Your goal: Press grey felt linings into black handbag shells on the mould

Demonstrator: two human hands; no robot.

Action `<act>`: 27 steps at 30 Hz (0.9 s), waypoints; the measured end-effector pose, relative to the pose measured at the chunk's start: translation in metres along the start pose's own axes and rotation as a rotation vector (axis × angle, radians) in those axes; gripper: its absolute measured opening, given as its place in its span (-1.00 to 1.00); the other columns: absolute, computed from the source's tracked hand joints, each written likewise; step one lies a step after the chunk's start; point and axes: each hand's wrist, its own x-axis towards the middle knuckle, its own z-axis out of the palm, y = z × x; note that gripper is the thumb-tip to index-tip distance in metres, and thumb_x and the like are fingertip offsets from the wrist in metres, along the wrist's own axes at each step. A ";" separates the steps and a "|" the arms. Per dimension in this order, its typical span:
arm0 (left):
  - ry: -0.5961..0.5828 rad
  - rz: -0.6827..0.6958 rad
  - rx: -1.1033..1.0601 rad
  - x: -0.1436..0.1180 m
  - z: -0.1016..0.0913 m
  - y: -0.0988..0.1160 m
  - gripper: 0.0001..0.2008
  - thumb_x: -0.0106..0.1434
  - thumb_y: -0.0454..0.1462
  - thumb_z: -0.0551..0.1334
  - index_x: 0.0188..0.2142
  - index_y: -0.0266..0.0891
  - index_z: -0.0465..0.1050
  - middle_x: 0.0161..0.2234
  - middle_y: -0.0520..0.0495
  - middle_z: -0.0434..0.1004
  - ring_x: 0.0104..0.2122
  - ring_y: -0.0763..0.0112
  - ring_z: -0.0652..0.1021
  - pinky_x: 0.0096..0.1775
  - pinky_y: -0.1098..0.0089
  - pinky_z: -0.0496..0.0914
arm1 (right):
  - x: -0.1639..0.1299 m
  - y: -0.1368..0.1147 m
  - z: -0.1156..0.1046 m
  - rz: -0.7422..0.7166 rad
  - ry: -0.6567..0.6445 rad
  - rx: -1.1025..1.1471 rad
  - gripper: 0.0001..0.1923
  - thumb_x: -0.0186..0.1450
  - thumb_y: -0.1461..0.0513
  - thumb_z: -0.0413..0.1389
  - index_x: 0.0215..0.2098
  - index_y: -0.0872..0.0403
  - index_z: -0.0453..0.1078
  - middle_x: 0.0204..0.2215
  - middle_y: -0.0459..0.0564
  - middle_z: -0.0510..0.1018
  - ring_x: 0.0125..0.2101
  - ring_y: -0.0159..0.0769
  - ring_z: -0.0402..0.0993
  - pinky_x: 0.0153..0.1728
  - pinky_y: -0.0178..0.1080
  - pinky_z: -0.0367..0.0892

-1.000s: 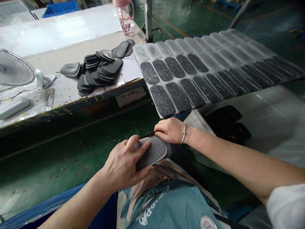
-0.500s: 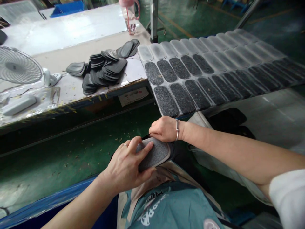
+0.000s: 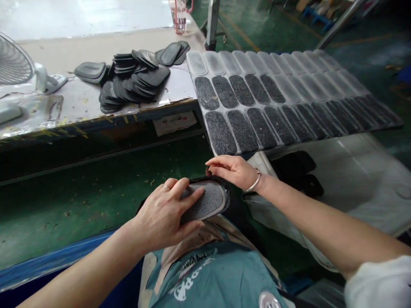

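Observation:
My left hand [image 3: 167, 209] grips a grey, felt-like oval pad [image 3: 210, 201] over my lap. Its fingers lie across the top, and the thumb is along the near side. The pad has a pale rim and dark material around its outer edge. My right hand [image 3: 231, 170] is just above the pad's far right edge. Its fingers are bent close together, and whatever they may hold is too small to make out. A green apron [image 3: 221, 269] covers my lap beneath the pad.
A board [image 3: 213, 152] at right carries rows of dark and pale oval pads. Dark moulded pieces [image 3: 135, 83] are piled on the worktable [image 3: 80, 109], near a white fan [image 3: 14, 60] and a jug [image 3: 180, 19]. Dark pieces [image 3: 295, 167] lie in a whitish bin [image 3: 346, 175] below.
My right hand has lifted slightly off the pad's far edge and moved a little right, its fingers straighter. My left hand keeps its hold on the pad. The view has shifted.

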 end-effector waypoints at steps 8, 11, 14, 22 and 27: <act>-0.004 0.041 0.045 0.009 0.003 -0.003 -0.36 0.24 0.14 -0.01 0.22 -0.05 0.20 0.01 -0.23 0.28 -0.04 0.04 0.33 0.06 -0.10 0.15 | -0.099 -0.004 0.008 0.059 0.237 -0.132 -0.69 0.24 0.22 0.15 -0.03 0.03 0.35 -0.25 0.00 0.39 -0.36 -0.36 0.40 -0.30 -0.25 0.43; 0.013 0.046 0.070 0.011 0.009 -0.003 -0.50 0.32 -0.01 -0.02 0.21 -0.02 0.21 -0.01 -0.19 0.29 -0.02 0.08 0.33 0.12 -0.13 0.06 | -0.116 -0.009 0.015 -0.108 0.189 -0.215 -0.65 0.23 0.29 0.16 -0.01 0.02 0.34 -0.24 0.00 0.38 -0.38 -0.38 0.39 -0.32 -0.27 0.42; 0.012 0.045 0.078 0.011 0.013 -0.002 -0.55 0.33 -0.11 0.01 0.20 0.00 0.22 -0.02 -0.17 0.31 0.00 0.09 0.32 0.16 -0.16 -0.01 | -0.119 -0.010 0.025 -0.194 0.112 -0.302 -0.63 0.24 0.32 0.14 0.03 0.06 0.35 -0.22 0.04 0.39 -0.28 -0.34 0.40 -0.26 -0.28 0.41; 0.210 -0.053 -0.080 0.003 0.027 0.005 -0.53 0.28 -0.15 0.15 0.17 -0.12 0.27 -0.07 -0.20 0.38 -0.07 0.17 0.40 0.14 -0.16 0.06 | -0.106 -0.011 0.029 -0.246 0.094 -0.383 -0.79 0.28 0.36 0.08 -0.13 0.13 0.46 -0.33 0.02 0.41 -0.35 -0.37 0.39 -0.34 -0.33 0.37; 0.292 -0.003 -0.243 -0.007 0.026 -0.002 -0.78 0.31 -0.26 0.11 -0.19 -0.10 0.54 -0.31 0.00 0.55 -0.20 0.38 0.51 0.24 -0.06 -0.11 | -0.104 -0.011 0.025 -0.277 0.069 -0.382 -0.80 0.27 0.36 0.09 -0.15 0.15 0.47 -0.34 0.03 0.41 -0.37 -0.38 0.40 -0.35 -0.34 0.37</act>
